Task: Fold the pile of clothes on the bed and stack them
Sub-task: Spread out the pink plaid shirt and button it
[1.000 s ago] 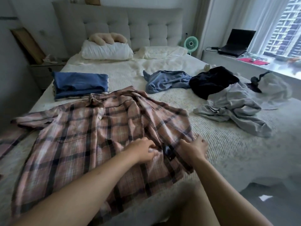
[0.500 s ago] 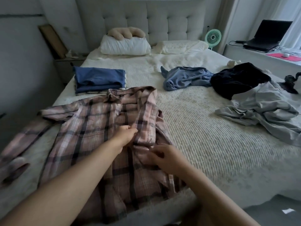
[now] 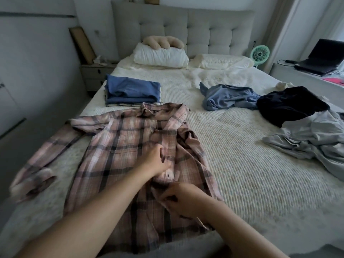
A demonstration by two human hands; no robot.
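the plaid shirt [image 3: 119,157] is lying spread on the near half of the bed [image 3: 242,164], its long axis running from the collar at 12 o'clock down to the hem at 6 o'clock, one sleeve trailing out toward 9 o'clock. the folded stack [image 3: 133,92] is sitting just beyond the collar at 12 o'clock, and the unfolded clothes [image 3: 279,116] are waiting well apart toward 2 o'clock. the left hand [image 3: 155,161] is resting on the button placket at mid-chest, its fingers curled into the cloth. the right hand [image 3: 183,200], nearer the hem at 5 o'clock from the left, is pinching the front edge with its fingers closed on the fabric. both hands are lying along the shirt's centre line, so the right-hand side looks nearer for folding across.
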